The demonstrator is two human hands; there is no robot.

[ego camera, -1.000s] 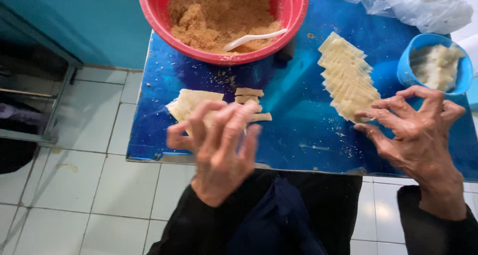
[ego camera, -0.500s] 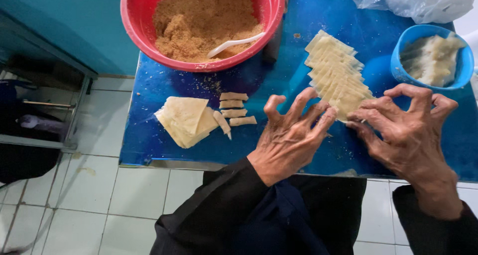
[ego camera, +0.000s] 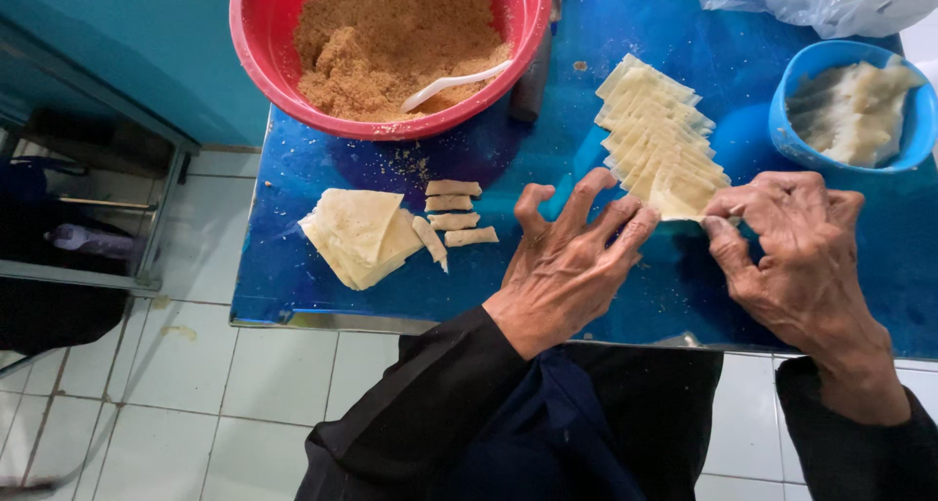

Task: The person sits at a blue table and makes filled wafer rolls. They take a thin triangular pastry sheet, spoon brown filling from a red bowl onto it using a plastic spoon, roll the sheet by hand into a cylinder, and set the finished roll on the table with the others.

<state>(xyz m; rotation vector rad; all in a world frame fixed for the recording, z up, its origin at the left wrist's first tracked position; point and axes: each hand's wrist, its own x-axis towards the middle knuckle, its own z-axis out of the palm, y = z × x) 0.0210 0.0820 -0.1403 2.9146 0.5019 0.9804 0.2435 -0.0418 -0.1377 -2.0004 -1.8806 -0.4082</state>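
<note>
Both hands (ego camera: 576, 257) (ego camera: 791, 257) at wrapper stack's (ego camera: 660, 144) near edge, blue table (ego camera: 293, 276).

My left hand (ego camera: 572, 261) no longer over folded wrappers (ego camera: 357, 235); now beside near end of fanned wrapper row (ego camera: 660, 134), fingers spread, tips almost at front sheet. My right hand (ego camera: 791, 257), earlier splayed just beside that row, now pinches front sheet's corner with thumb and forefinger.

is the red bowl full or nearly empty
Mostly full: the red bowl holds a heaped mound of brown crumbly filling, with a white spoon resting in it.
</note>
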